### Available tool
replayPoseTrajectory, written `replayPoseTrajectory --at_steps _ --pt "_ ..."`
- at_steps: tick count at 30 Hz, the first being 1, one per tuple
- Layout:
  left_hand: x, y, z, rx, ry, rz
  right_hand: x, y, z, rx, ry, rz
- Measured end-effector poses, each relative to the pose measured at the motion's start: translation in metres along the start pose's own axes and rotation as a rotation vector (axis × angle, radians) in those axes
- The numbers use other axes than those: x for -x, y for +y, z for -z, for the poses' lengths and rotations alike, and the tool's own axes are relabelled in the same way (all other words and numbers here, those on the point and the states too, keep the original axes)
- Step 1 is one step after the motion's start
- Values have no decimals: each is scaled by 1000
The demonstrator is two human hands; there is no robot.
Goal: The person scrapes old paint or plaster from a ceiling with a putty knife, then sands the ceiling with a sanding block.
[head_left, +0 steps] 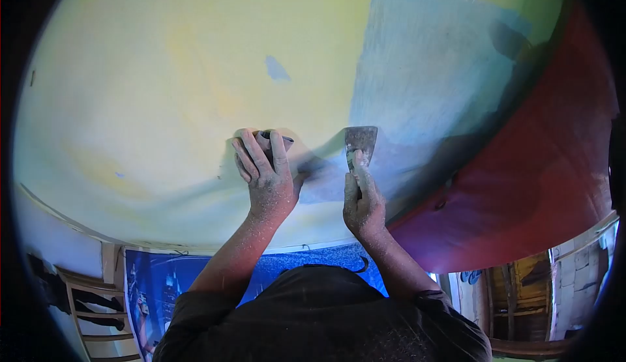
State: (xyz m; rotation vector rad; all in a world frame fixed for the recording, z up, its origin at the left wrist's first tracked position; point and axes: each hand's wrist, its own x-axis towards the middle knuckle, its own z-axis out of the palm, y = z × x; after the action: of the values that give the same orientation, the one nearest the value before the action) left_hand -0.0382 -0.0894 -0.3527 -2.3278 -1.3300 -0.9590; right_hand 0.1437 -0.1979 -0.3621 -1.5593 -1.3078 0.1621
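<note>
Yellow ceiling (163, 88) beside blue patch (424, 62) and red band (535, 166); left hand (266, 179) clutches dark object (277, 138), right hand (364, 205) grips scraper (360, 142).

The right hand (364, 202) presses a putty knife (360, 142) against the yellow painted surface (163, 82), while the left hand (264, 176) holds a dark object (268, 136) nearby.

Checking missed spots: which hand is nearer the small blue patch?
Left. The left hand lies below the blue patch; the right hand, gripping a scraper, sits below and rightward.

We wear a dark short-sleeved shirt (319, 326); pale dust coats our left hand (264, 176) and right hand (363, 202).
</note>
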Motion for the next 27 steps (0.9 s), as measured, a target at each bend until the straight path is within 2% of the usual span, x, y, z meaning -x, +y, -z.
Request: replayPoseTrajectory --at_steps 1,4,13,17,19,22,27 --pt "-1 1 1 16 26 3 -1 0 0 0 -32 -33" --pt "-3 2 1 38 39 10 4 7 -7 -3 53 89" --pt "-2 1 1 29 47 1 1 15 -13 1 130 203" --pt "0 1 3 -4 -28 -8 0 17 -12 15 112 187" --pt "1 2 1 6 3 -14 -1 12 -9 -3 117 186" --pt "0 0 0 3 9 -19 1 -1 -2 1 37 69" --pt "-1 5 2 2 -11 3 -1 4 -2 33 45 102"
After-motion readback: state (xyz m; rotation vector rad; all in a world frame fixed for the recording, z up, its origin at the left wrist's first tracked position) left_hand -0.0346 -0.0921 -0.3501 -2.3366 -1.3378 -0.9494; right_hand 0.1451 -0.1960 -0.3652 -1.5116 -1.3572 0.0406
